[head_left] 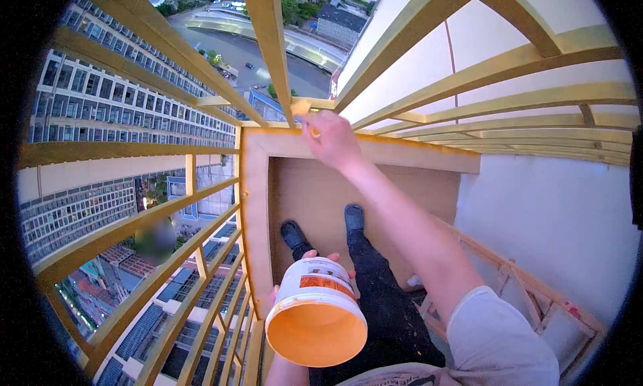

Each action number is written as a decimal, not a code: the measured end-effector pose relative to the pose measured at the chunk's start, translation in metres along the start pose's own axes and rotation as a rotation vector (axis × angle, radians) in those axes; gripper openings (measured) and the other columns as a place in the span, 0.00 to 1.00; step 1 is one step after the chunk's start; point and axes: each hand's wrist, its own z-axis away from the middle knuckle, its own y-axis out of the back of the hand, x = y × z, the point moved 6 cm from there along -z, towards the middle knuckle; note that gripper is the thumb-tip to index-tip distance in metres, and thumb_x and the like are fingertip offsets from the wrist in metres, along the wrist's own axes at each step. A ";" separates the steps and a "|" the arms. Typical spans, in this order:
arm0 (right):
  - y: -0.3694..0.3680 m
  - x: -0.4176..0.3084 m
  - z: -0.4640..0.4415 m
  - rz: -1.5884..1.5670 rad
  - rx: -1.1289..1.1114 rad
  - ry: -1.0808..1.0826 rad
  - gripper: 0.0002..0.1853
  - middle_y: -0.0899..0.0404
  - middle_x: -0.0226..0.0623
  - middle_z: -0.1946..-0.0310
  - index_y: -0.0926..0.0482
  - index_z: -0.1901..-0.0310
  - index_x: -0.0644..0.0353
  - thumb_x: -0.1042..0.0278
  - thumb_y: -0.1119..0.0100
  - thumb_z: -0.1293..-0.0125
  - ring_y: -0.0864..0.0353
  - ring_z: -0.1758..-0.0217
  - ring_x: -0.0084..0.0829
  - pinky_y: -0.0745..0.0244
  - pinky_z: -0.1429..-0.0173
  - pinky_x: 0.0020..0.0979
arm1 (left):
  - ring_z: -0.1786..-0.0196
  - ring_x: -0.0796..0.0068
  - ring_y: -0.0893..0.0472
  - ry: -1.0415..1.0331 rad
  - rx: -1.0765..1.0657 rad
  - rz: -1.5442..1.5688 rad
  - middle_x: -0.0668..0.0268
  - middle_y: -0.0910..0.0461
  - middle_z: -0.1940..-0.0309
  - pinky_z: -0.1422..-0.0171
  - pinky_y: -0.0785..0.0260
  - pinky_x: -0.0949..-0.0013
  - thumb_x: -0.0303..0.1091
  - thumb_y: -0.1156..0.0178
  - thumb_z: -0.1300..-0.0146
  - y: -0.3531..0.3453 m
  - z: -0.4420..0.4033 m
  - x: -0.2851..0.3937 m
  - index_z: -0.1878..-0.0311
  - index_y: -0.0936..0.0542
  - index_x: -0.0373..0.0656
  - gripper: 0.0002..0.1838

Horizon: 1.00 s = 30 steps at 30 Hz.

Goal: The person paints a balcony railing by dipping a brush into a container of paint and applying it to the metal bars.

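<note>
My left hand (274, 295) is wrapped round a white paint bucket (321, 283) with an orange label, and most of its fingers are behind the bucket. The bucket is tilted, and its open mouth and orange-coated inside face me. My right hand (333, 139) is stretched forward and closed round a paintbrush, whose yellow bristles (302, 108) are at the lower end of a railing bar by the corner. Yellow-painted railing bars (271, 47) rise around that corner from a beige ledge (256, 205). Orange paint marks the ledge's outer edge.
My dark shoes (354, 218) stand on the brown floor (402, 195) inside the ledge. A paint-stained wooden ladder-like frame (529, 282) leans at the right, near a white wall (542, 218). Beyond the railing is a long drop to buildings (127, 84) and a road (228, 47).
</note>
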 end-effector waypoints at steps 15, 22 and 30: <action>-0.017 0.009 0.009 0.013 0.069 -0.067 0.13 0.14 0.49 0.63 0.15 0.47 0.61 0.68 0.40 0.30 0.14 0.57 0.51 0.19 0.49 0.48 | 0.30 0.32 0.29 0.012 0.028 -0.007 0.47 0.35 0.25 0.33 0.26 0.30 0.60 0.29 0.41 0.001 -0.002 -0.005 0.23 0.34 0.51 0.47; 0.002 -0.001 0.004 -0.108 0.207 -0.079 0.13 0.13 0.51 0.61 0.14 0.49 0.62 0.66 0.40 0.30 0.12 0.56 0.49 0.19 0.49 0.48 | 0.31 0.31 0.29 0.048 -0.043 0.069 0.47 0.34 0.25 0.35 0.25 0.29 0.59 0.27 0.42 0.006 -0.006 -0.006 0.24 0.33 0.51 0.47; 0.014 -0.004 0.020 0.152 0.267 0.043 0.16 0.14 0.46 0.61 0.20 0.41 0.62 0.64 0.42 0.26 0.13 0.58 0.47 0.18 0.53 0.48 | 0.28 0.31 0.31 0.042 -0.076 0.089 0.47 0.37 0.24 0.35 0.24 0.30 0.61 0.28 0.42 0.011 -0.005 -0.008 0.24 0.33 0.51 0.47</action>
